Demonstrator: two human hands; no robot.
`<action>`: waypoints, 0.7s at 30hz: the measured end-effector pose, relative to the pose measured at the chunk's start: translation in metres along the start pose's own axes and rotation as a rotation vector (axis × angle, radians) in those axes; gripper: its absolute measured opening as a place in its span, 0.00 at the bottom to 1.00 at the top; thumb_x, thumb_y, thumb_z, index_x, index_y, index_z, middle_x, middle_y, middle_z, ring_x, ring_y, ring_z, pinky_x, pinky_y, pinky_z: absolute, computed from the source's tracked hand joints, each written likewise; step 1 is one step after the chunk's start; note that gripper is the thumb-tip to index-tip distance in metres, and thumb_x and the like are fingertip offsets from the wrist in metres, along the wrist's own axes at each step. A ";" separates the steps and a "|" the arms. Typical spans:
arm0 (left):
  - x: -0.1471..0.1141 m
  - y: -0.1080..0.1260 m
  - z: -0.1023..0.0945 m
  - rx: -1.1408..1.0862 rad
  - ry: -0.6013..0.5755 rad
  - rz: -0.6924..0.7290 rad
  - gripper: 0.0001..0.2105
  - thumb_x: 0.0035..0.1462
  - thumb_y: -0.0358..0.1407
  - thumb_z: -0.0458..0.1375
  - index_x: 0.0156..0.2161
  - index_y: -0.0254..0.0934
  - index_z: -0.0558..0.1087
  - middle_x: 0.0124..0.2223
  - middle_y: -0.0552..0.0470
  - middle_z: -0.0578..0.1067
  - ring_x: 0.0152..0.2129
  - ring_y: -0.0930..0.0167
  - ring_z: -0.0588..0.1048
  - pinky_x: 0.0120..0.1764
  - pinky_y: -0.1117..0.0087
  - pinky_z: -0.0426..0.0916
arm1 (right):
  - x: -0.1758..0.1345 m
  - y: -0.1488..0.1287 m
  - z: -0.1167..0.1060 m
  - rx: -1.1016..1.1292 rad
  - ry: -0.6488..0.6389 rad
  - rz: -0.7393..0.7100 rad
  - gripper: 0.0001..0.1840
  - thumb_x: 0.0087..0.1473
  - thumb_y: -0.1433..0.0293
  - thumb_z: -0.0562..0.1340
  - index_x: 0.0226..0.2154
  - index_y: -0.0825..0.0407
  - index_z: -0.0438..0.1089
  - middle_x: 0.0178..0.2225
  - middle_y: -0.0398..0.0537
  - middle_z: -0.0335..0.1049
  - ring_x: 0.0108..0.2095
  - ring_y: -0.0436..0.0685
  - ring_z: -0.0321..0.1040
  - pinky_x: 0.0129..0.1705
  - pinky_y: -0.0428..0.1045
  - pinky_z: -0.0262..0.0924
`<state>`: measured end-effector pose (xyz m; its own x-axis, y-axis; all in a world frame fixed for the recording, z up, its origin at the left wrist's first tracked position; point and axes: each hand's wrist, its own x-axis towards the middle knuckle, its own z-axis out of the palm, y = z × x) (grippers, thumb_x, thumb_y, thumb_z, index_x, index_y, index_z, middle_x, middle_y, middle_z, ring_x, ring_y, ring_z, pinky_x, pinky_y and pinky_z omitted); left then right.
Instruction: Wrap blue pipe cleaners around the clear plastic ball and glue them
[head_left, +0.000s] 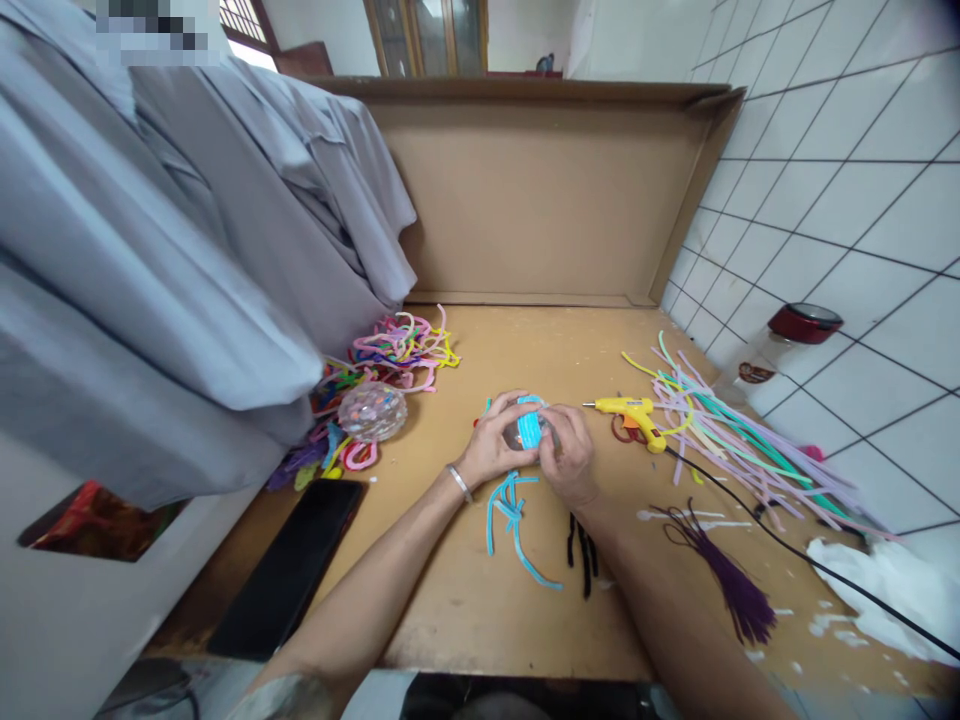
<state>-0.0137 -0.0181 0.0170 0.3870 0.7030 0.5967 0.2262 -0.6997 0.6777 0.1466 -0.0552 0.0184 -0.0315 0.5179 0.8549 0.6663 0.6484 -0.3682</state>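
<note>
The left hand (pixel 491 440) grasps a blue-striped object (pixel 530 429) at the frame's center as the right hand (pixel 571 452) pinches its edge. At left, a clear container (pixel 373 413) seemingly holds colored specks (pixel 377 404); a red-lidded jar (pixel 772 350) stands right.

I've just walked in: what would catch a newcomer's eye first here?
Probably the large grey cloth filling the left side. Next, the bright blue piece at the centre, held in the left hand, with the right hand up against it. The yellow glue gun just right of the hands and the colourful tangle of strands to their left stand out too.
</note>
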 end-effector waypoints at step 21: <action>-0.002 -0.003 -0.002 0.045 -0.067 0.033 0.37 0.43 0.37 0.73 0.60 0.39 0.67 0.61 0.40 0.66 0.61 0.57 0.67 0.63 0.51 0.64 | 0.000 0.006 -0.001 -0.010 -0.036 -0.071 0.19 0.58 0.77 0.52 0.46 0.49 0.74 0.41 0.53 0.70 0.42 0.59 0.68 0.43 0.57 0.68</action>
<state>-0.0168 -0.0177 0.0145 0.4538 0.6707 0.5867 0.2520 -0.7281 0.6374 0.1515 -0.0515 0.0163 -0.1056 0.4906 0.8650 0.6690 0.6786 -0.3032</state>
